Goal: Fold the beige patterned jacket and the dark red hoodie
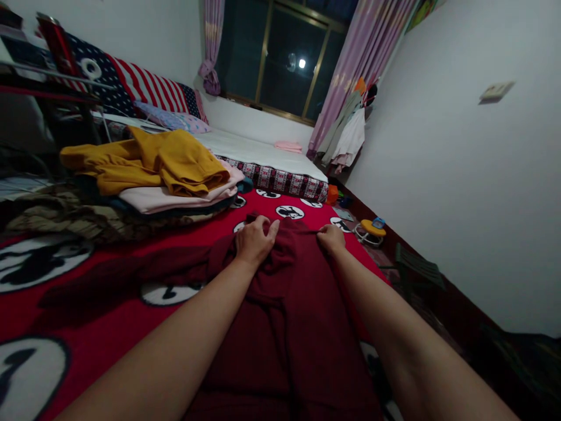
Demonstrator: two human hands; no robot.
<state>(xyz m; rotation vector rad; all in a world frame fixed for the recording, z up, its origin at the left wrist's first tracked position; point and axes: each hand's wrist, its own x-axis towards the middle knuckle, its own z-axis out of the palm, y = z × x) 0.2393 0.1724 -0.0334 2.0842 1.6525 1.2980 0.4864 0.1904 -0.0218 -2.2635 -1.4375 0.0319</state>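
A dark maroon long-sleeved garment (267, 345) lies spread over a red blanket (170, 225) with white ovals and black figures. One of its sleeves stretches out to the left, and the part at the far end is bunched up. My left hand (255, 240) is closed on the bunched cloth near the collar area, thumb pointing up. At the far right edge of the garment, my right hand (331, 238) pinches the fabric, pulling a short stretch of it taut between both hands. The near end of the garment runs out of view at the bottom.
A stack of folded clothes, mustard garment (175, 161) on top, stands at left. Behind lies a bed (249, 149) with a pillow (173, 117). A table with a red flask (56, 44) is far left. Along the right wall are stools (418, 266) and hanging clothes (350, 134).
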